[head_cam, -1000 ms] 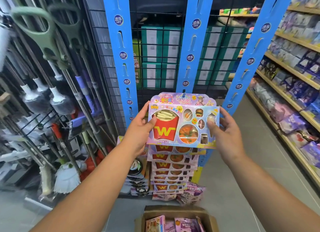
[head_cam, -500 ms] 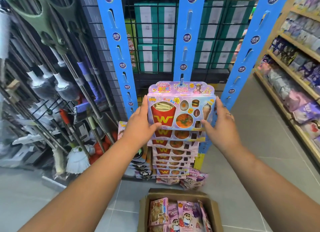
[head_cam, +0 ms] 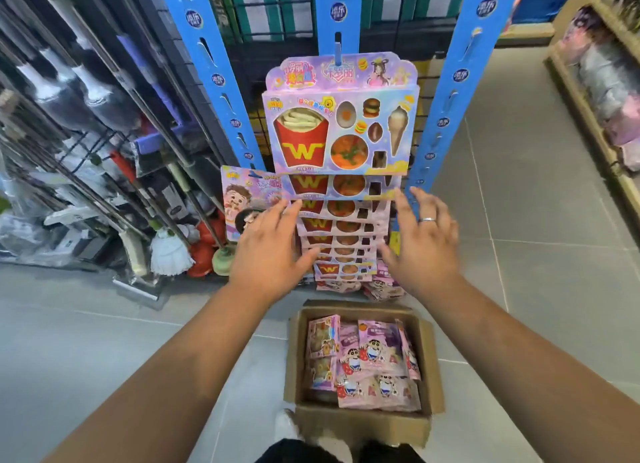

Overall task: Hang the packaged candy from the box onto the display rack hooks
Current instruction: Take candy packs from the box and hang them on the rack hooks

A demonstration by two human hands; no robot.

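Starting at the left, the mops (head_cam: 169,251) are no part of my job. Next comes the first of three blue hanging strips (head_cam: 207,64), with one cartoon-face pack (head_cam: 249,199) low on it. My left hand (head_cam: 273,251) hovers just beside that pack, fingers spread wide and holding nothing; whether the fingertips touch the stacked packs behind them I cannot tell. On the middle strip (head_cam: 337,19) the top fries-and-burger candy pack (head_cam: 341,126) hangs from its hook (head_cam: 337,52), so I judge that piece done. Below it runs one overlapping column of the same pack. I count at least seven in all, the lowest ones too tightly layered to be sure. On the floor under the column stands a single cardboard box (head_cam: 363,417), and the pink pouches (head_cam: 374,358) in it are what is left to hang. At least six faces show, probably more beneath. My right hand (head_cam: 422,244), one ring on it, is likewise wide and empty, near the column's right edge. The third strip (head_cam: 460,64) carries nothing I can see. I judge the work partway along, with a reach into the box next. Store shelves (head_cam: 595,116) close the right side.
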